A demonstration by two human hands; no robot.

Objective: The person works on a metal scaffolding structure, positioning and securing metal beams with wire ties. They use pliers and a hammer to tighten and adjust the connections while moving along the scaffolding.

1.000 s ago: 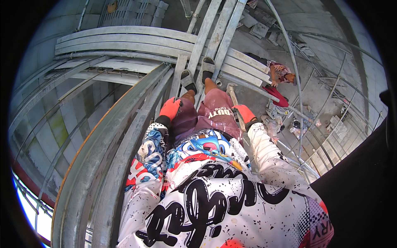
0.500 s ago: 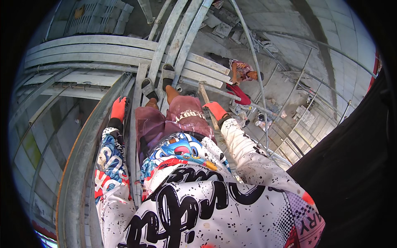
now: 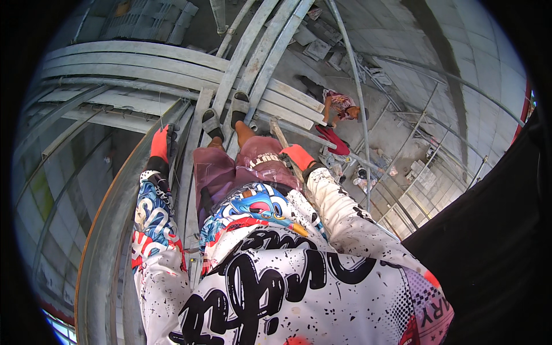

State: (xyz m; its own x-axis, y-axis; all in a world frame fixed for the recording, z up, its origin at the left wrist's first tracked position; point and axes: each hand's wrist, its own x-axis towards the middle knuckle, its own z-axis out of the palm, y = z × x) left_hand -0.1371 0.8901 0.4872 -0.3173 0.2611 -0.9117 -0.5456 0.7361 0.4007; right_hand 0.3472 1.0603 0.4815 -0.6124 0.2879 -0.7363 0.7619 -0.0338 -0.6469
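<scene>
My left hand (image 3: 160, 145), in an orange-red glove with dark fingertips, is at the upper end of a long grey metal beam (image 3: 109, 241) on my left. Its fingers look curled over the beam's edge, though their undersides are hidden. Beside my right thigh, my right hand (image 3: 298, 156), gloved alike, is closed around a narrow wooden bar (image 3: 281, 135). The bar slants from near my sandals down behind the hand, where its lower part is mostly hidden. My sandalled feet (image 3: 240, 103) stand on narrow metal planks (image 3: 261, 54).
Stacked metal planks (image 3: 132, 70) cross ahead of me. Deep drops open at both sides. Scaffold tubes (image 3: 352, 63) rise on the right. Far below, another person (image 3: 342, 104) bends near a red cloth-like thing (image 3: 333, 140). Loose slabs (image 3: 317, 50) lie on the floor.
My left hand has shifted up and leftward along the beam. My right hand stays at the wooden bar. The whole view has shifted slightly; the person below remains bent over.
</scene>
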